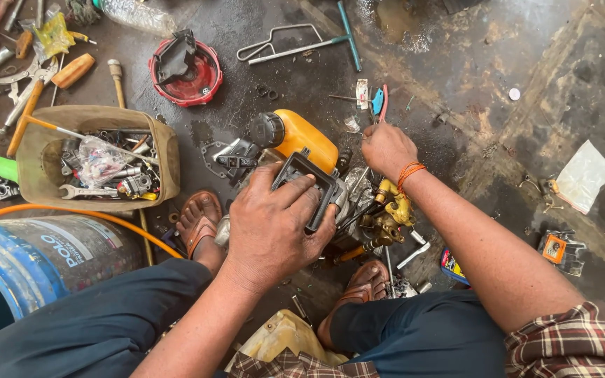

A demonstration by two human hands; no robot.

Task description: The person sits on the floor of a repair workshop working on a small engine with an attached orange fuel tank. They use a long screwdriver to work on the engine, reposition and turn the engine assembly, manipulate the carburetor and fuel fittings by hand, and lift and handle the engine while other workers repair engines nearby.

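While left hand (271,227) grips black cover (307,183), right hand (385,148) fists unseen beside yellow tank (307,140).

A tan box (169,150) of spanners, sockets and a clear plastic bag sits on the oily floor (498,84) at the left. Beyond it lies a red round cover (201,80) with a black part resting in it. A T-handled wrench (316,45) lies near the top, beside a bent wire handle (274,35). A blue drum (29,262) stands at the lower left, an orange hose (92,215) curving over it. A clear plastic bag (584,176) lies at the right, with a small orange-faced part (556,248) below it.
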